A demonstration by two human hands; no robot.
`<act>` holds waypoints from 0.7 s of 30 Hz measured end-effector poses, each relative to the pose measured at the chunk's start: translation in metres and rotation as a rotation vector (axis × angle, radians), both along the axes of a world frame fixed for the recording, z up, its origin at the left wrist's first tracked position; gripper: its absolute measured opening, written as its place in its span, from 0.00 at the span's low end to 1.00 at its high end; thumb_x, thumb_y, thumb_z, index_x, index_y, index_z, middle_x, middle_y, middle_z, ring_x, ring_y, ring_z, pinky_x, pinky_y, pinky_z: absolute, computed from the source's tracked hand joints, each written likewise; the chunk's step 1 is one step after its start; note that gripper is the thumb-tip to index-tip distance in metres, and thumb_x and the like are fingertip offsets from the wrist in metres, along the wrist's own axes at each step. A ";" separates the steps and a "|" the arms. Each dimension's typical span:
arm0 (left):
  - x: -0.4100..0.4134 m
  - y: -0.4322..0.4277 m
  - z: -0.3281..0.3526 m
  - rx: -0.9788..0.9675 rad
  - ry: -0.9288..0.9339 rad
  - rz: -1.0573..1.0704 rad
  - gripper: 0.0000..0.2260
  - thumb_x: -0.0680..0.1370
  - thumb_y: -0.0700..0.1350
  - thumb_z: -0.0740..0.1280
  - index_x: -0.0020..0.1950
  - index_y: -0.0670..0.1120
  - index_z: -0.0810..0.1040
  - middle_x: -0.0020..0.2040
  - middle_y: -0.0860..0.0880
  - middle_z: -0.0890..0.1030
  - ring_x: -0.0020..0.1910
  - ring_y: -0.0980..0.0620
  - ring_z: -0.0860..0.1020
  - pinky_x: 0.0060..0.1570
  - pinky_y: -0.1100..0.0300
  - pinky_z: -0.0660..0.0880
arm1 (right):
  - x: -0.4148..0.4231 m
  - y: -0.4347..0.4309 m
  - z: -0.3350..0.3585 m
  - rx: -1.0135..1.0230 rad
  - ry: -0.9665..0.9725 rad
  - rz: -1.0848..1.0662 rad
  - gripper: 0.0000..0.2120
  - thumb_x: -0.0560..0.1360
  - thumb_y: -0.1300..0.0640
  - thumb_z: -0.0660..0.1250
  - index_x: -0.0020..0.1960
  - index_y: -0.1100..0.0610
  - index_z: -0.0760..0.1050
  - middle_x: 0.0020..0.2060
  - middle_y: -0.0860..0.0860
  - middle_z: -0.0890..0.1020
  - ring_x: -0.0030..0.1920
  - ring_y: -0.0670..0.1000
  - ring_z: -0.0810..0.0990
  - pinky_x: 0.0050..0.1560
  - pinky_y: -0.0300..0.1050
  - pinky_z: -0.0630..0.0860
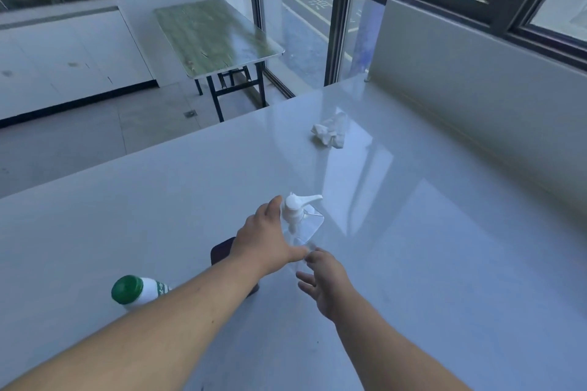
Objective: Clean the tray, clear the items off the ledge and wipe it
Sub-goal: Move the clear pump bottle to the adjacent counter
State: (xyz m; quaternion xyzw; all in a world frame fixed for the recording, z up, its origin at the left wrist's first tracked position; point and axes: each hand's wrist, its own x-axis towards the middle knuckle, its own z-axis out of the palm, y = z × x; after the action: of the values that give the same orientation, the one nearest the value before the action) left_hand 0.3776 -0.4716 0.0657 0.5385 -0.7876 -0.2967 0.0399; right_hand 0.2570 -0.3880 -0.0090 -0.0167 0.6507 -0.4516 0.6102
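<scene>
A clear pump bottle (306,220) with a white pump head stands mid-ledge on the glossy white ledge (428,232). My left hand (265,240) wraps around its left side, thumb up beside the pump and fingers curled round its lower front. My right hand (324,284) hovers just below the bottle's base, fingers spread, holding nothing. A crumpled white tissue (330,132) lies farther back on the ledge. A white bottle with a green cap (135,292) lies on its side at the left, partly behind my left forearm. A dark flat object (222,252) is mostly hidden under my left wrist.
A white upstand (476,89) below the window borders the ledge on the right. Beyond the ledge's left edge is the tiled floor, with a green-topped folding table (216,35) by the glass wall.
</scene>
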 end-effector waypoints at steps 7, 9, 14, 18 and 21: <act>0.002 -0.004 -0.006 -0.017 -0.011 -0.046 0.55 0.62 0.71 0.76 0.82 0.55 0.53 0.76 0.50 0.67 0.72 0.45 0.68 0.67 0.45 0.71 | 0.001 0.006 -0.005 -0.017 0.050 0.062 0.26 0.80 0.55 0.62 0.77 0.50 0.66 0.69 0.51 0.74 0.55 0.54 0.82 0.59 0.51 0.80; 0.005 -0.005 -0.005 -0.018 -0.024 -0.046 0.57 0.62 0.74 0.75 0.82 0.55 0.52 0.78 0.51 0.64 0.74 0.45 0.65 0.69 0.45 0.70 | -0.002 0.011 -0.002 -0.015 0.111 0.095 0.27 0.79 0.51 0.64 0.77 0.50 0.65 0.66 0.52 0.75 0.54 0.54 0.81 0.61 0.53 0.79; 0.009 -0.004 0.018 -0.154 0.036 0.031 0.51 0.67 0.73 0.72 0.82 0.51 0.57 0.81 0.51 0.61 0.78 0.47 0.60 0.73 0.46 0.66 | -0.021 0.032 0.017 -0.018 0.477 0.220 0.25 0.75 0.45 0.65 0.70 0.50 0.70 0.60 0.50 0.79 0.50 0.49 0.80 0.51 0.47 0.76; -0.013 0.015 0.043 -0.417 0.188 -0.021 0.33 0.72 0.64 0.74 0.71 0.49 0.71 0.69 0.50 0.73 0.69 0.45 0.68 0.63 0.47 0.73 | -0.052 0.069 0.034 -0.025 0.776 0.298 0.28 0.74 0.41 0.65 0.73 0.49 0.71 0.69 0.50 0.76 0.60 0.51 0.79 0.50 0.47 0.76; -0.050 0.048 0.053 -0.456 0.223 -0.168 0.20 0.74 0.58 0.74 0.61 0.51 0.76 0.58 0.54 0.78 0.59 0.48 0.73 0.54 0.49 0.75 | -0.084 0.111 0.045 0.010 0.931 0.333 0.28 0.74 0.39 0.64 0.72 0.47 0.71 0.67 0.47 0.75 0.63 0.51 0.76 0.55 0.50 0.79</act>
State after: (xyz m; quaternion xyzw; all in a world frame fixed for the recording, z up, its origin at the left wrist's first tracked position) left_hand 0.3280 -0.4234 0.1184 0.4125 -0.8668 -0.1712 0.2220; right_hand 0.1728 -0.2768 0.0357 -0.3175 0.8450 -0.2893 0.3185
